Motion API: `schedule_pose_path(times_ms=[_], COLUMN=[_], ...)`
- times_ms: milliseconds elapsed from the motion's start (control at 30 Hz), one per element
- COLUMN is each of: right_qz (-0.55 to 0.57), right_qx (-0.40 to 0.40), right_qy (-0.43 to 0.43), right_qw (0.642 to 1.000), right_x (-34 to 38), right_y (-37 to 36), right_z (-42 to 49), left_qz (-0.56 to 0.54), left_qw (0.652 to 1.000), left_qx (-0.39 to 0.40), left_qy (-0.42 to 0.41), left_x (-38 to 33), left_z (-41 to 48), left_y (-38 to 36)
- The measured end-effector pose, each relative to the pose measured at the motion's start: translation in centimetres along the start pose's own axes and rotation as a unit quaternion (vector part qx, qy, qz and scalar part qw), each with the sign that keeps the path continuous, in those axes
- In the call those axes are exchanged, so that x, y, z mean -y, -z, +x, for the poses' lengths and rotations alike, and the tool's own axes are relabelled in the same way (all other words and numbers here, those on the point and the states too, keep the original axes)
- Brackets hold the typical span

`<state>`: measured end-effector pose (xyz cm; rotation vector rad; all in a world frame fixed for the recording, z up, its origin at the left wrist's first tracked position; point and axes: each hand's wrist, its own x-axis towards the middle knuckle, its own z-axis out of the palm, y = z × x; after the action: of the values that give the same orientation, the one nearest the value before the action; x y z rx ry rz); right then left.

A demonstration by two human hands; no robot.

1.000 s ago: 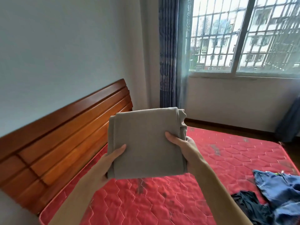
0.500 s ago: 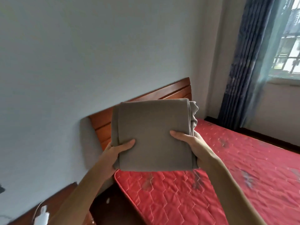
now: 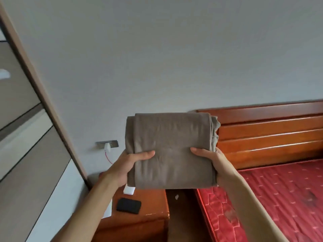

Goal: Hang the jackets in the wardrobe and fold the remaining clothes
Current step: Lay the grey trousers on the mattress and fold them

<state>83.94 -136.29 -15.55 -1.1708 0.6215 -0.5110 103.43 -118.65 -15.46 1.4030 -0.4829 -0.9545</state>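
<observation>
Held out ahead, left hand (image 3: 128,165) and right hand (image 3: 212,160), thumbs in front, gripping folded cloth (image 3: 171,142)

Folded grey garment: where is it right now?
In the head view the folded grey garment is held up at centre, between the left hand and right hand, above the nightstand and left of the headboard.

Both hands hold a folded grey-brown garment (image 3: 170,151) up in the air, the left hand (image 3: 128,165) gripping its left edge, the right hand (image 3: 212,158) its right. Below are a wooden nightstand (image 3: 148,219) and the red mattress (image 3: 283,198).
</observation>
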Motion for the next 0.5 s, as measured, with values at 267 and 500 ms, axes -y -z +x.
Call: schedule_pose_path(times_ms=[267, 500], right_qz=[-0.017, 0.042], right_qx=[0.165, 0.271], right_qy=[-0.102, -0.104], right_qw=[0.981, 0.956], right_x=[-2.5, -2.9], right_y=[-9.4, -19.1], right_z=[15.4, 24.4], left_qz=[-0.002, 0.042], left_qw=[0.986, 0.916], left_qx=[-0.167, -0.392], left_qy=[-0.018, -0.070], left_x=[-2.7, -6.4], left_z=[5.1, 8.6], left_y=[10.4, 17.0])
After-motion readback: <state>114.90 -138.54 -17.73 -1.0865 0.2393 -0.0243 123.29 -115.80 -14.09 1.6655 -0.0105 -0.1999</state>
